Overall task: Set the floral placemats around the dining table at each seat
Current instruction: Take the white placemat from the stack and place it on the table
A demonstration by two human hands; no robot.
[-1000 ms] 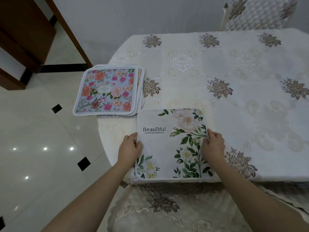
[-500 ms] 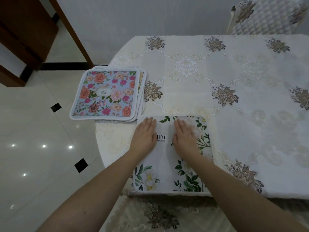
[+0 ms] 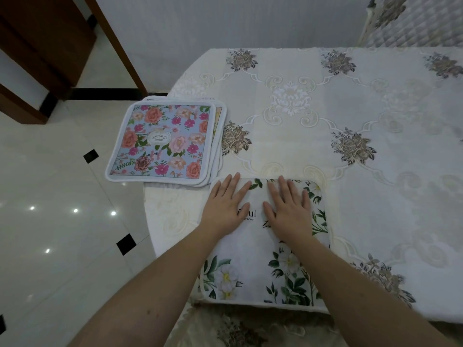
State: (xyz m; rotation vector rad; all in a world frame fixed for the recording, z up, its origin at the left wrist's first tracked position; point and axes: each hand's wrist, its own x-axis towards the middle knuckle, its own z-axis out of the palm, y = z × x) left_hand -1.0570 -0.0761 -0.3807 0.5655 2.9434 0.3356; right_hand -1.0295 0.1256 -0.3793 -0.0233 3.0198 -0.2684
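A white placemat with green leaves and white flowers [image 3: 253,261] lies flat at the near edge of the dining table [image 3: 350,116]. My left hand [image 3: 225,204] rests flat on its upper left part, fingers straight and spread toward the mat's far edge. Beside it, my right hand [image 3: 288,209] lies flat on the mat's upper middle, fingers straight. Left of the mat, a stack of placemats [image 3: 164,142] topped by a blue one with pink and orange flowers sits at the table's left edge, overhanging it.
A cream tablecloth with brown embroidered roses covers the table. A padded chair seat [image 3: 225,326] is tucked below the near edge; another quilted chair [image 3: 413,21] stands at the far right. Glossy tiled floor [image 3: 50,221] and dark wood furniture [image 3: 37,46] lie to the left.
Both hands left the mat's side edges, came together on its upper middle and now lie flat there, a little further up the mat. The mat stays in place.
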